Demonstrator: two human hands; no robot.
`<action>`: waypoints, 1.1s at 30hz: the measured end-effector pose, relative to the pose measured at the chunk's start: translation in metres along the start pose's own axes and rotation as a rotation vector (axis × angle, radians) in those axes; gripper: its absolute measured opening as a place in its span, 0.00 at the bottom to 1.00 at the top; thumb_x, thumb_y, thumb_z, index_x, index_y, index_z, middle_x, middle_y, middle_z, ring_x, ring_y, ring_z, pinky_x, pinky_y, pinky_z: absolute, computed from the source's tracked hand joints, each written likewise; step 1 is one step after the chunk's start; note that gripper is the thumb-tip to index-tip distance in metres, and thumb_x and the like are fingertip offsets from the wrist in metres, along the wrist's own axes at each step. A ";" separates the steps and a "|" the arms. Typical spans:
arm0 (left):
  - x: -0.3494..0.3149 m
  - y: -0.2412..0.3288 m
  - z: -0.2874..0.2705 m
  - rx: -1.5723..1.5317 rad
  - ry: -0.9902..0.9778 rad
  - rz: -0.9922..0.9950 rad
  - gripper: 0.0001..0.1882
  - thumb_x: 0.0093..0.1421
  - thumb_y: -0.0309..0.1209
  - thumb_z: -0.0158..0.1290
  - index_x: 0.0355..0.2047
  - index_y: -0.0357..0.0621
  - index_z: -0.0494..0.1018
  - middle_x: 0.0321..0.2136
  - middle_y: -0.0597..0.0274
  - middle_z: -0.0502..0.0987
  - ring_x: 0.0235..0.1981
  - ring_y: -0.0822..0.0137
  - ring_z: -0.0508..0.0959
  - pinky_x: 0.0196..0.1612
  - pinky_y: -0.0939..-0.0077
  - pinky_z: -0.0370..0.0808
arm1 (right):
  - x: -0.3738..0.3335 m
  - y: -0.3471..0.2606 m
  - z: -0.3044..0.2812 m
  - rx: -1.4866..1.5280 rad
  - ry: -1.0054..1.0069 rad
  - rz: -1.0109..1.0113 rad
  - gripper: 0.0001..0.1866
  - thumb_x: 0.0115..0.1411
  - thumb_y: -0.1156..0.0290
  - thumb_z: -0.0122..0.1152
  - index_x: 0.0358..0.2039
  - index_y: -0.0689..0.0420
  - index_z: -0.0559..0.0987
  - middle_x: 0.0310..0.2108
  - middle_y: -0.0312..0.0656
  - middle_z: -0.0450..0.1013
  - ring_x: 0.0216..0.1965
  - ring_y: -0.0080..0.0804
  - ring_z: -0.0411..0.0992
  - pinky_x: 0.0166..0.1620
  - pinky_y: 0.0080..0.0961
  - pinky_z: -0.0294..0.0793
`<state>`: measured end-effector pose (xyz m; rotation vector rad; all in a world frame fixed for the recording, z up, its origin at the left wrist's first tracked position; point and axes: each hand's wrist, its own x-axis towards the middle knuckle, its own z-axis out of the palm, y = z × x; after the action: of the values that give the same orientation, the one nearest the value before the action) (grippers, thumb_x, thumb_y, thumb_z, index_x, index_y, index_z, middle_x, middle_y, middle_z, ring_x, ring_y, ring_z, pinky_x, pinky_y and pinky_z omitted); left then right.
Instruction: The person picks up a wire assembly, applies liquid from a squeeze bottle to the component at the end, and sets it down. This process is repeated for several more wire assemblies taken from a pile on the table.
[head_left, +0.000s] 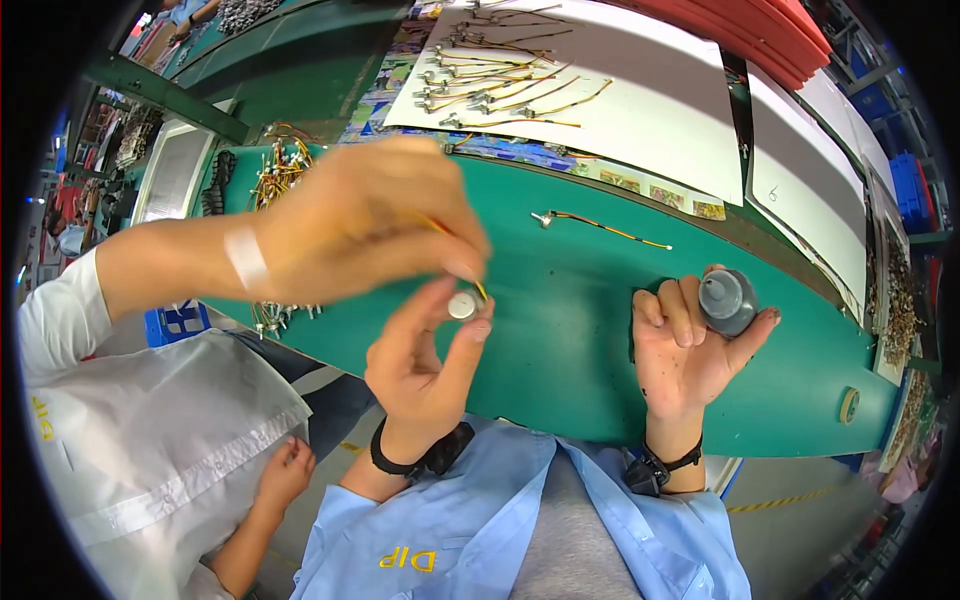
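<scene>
A co-worker's hand (370, 205), blurred, its grip impossible to tell, is hovering just beyond the left hand (412, 390), which is pinching a silver disc (462, 306) between thumb and fingers above the table (545, 350). Farther right, a wired part (600, 228) is lying there, and the right hand (673, 365) is grasping a bottle (728, 302).

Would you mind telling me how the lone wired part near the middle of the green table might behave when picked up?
The thin wires look gently curved, so they would probably dangle floppily. The metal end appears bulkier, so it is likely the heavier side. Its uneven shape might make it wobble rather than roll.
</scene>
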<state>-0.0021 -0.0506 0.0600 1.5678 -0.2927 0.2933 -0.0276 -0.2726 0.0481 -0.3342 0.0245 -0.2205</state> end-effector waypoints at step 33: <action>0.030 -0.063 -0.108 1.192 -0.098 -0.157 0.08 0.57 0.29 0.56 0.34 0.39 0.71 0.28 0.48 0.73 0.31 0.46 0.76 0.32 0.56 0.73 | 0.008 0.022 0.002 0.086 0.174 0.112 0.30 0.63 0.41 0.52 0.34 0.62 0.72 0.15 0.31 0.49 0.17 0.20 0.47 0.32 0.22 0.50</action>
<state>0.0485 0.0582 0.0144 2.7686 -0.0406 0.2777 -0.0153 -0.2536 0.0429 -0.2262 0.2047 -0.1384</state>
